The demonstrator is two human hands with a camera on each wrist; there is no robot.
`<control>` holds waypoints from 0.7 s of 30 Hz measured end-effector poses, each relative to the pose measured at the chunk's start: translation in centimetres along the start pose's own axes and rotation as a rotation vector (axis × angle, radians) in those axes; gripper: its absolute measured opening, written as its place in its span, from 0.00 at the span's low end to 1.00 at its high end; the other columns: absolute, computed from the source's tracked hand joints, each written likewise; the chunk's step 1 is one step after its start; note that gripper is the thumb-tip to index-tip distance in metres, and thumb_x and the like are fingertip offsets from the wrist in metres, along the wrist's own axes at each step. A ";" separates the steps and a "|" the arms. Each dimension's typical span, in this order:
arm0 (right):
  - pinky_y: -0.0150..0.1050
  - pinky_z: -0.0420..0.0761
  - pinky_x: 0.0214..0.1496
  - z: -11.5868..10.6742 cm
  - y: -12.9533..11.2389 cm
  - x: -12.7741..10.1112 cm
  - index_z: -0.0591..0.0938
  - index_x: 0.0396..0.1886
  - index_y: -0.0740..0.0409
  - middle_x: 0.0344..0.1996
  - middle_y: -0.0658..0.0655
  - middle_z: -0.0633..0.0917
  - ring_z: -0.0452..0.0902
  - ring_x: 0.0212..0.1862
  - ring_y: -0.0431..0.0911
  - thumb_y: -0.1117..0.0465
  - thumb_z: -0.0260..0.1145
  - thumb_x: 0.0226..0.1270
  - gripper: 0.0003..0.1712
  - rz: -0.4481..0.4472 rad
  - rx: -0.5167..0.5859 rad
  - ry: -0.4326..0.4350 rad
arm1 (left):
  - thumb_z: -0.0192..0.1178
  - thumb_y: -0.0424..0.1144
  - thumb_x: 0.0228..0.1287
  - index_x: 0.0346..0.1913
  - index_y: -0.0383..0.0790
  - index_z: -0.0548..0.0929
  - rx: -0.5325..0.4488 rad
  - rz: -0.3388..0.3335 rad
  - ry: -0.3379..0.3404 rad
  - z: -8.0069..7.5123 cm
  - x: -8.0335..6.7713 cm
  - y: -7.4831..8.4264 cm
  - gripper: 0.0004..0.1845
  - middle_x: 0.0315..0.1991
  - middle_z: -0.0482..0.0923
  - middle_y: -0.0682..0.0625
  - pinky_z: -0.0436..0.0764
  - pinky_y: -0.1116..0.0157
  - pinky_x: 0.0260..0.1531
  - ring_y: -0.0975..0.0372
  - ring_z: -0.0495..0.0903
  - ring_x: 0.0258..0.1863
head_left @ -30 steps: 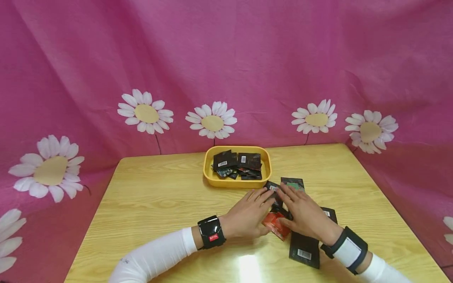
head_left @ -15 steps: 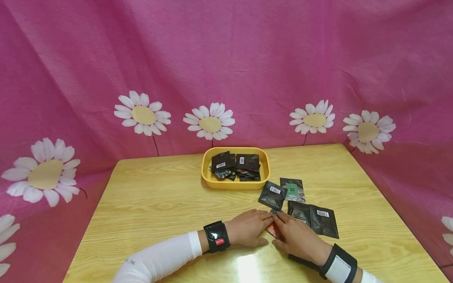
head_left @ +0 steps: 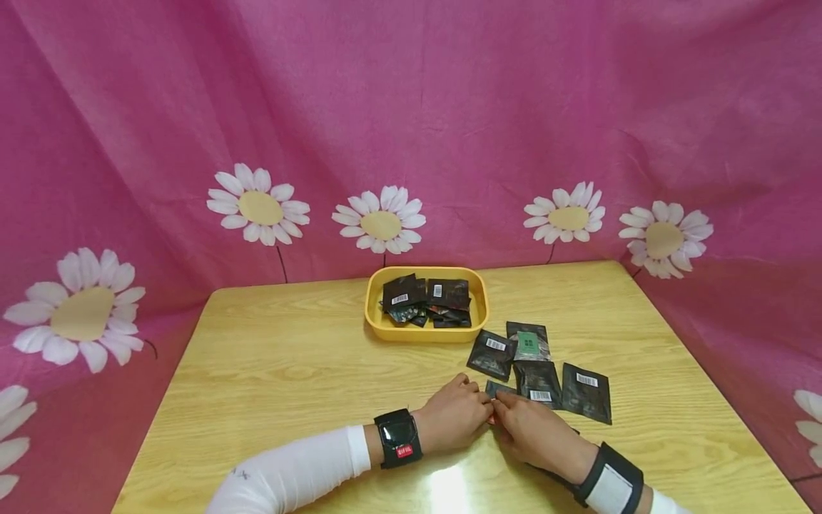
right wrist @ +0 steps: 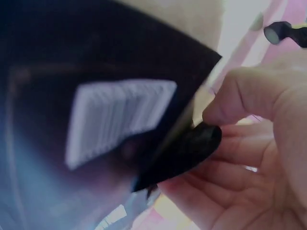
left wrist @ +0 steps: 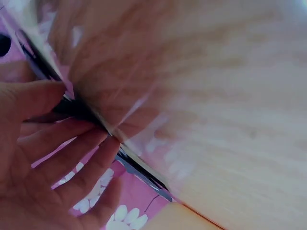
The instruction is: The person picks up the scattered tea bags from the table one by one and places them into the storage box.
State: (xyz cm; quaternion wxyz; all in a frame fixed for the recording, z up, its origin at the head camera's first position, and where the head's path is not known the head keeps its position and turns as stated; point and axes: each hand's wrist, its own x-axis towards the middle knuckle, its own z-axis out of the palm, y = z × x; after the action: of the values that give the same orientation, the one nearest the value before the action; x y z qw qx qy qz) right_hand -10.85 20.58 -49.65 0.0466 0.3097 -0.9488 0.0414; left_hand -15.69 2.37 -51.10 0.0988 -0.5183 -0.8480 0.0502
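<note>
While both your hands meet at lower centre of the head view, the entries read as follows. Left hand (head_left: 456,417): fingers curled, tips pinching the edge of a thin dark packet; the left wrist view shows those fingers (left wrist: 72,158) closed along that edge. Right hand (head_left: 536,432): fingers bent round a black sachet with barcode (right wrist: 120,120), thumb pressing its corner; the right wrist view fills its upper left with that sachet. Held item: a stack of packets (head_left: 496,400) between your fingertips, a red sliver showing beneath a dark one; how many lie in it cannot be told. Loose black sachets on the table (head_left: 289,371), right of centre: one with barcode (head_left: 491,355); one with green label (head_left: 529,341), just beside it; one (head_left: 538,382) below these; one (head_left: 586,392) furthest right. Yellow tray (head_left: 379,325), centre of frame, beyond the hands: holds a heap of black sachets (head_left: 427,300). Backdrop: pink cloth with white daisies (head_left: 379,221).
</note>
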 end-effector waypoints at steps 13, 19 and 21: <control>0.36 0.71 0.16 -1.6 -0.2 0.1 0.80 0.36 0.51 0.19 0.48 0.83 0.80 0.19 0.42 0.64 0.65 0.65 0.03 -0.051 -0.032 0.121 | 0.58 0.41 0.69 0.38 0.55 0.85 -0.158 -0.035 0.151 -2.0 -2.2 -1.4 0.06 0.31 0.86 0.63 0.76 0.71 0.29 0.72 0.83 0.29; 0.32 0.76 0.20 -4.0 0.1 1.2 0.84 0.41 0.54 0.26 0.48 0.87 0.82 0.24 0.39 0.63 0.69 0.63 0.07 -0.060 0.009 0.208 | 0.58 0.36 0.67 0.36 0.52 0.82 -0.199 -0.031 0.267 -4.7 -2.6 -2.7 0.06 0.25 0.82 0.63 0.71 0.73 0.21 0.73 0.78 0.23; 0.33 0.80 0.25 -5.0 0.3 2.0 0.85 0.44 0.55 0.31 0.49 0.89 0.85 0.29 0.39 0.64 0.70 0.62 0.10 -0.067 0.020 0.235 | 0.56 0.34 0.68 0.37 0.51 0.83 -0.196 -0.035 0.303 -5.7 -2.5 -3.4 0.08 0.25 0.82 0.63 0.68 0.74 0.19 0.73 0.76 0.22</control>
State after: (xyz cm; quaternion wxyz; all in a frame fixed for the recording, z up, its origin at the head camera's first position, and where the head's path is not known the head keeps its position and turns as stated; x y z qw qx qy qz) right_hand -12.29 20.22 -44.52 0.1558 0.3349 -0.9254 0.0851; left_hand -16.27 -1.52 -45.22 0.1749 -0.5123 -0.8331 -0.1131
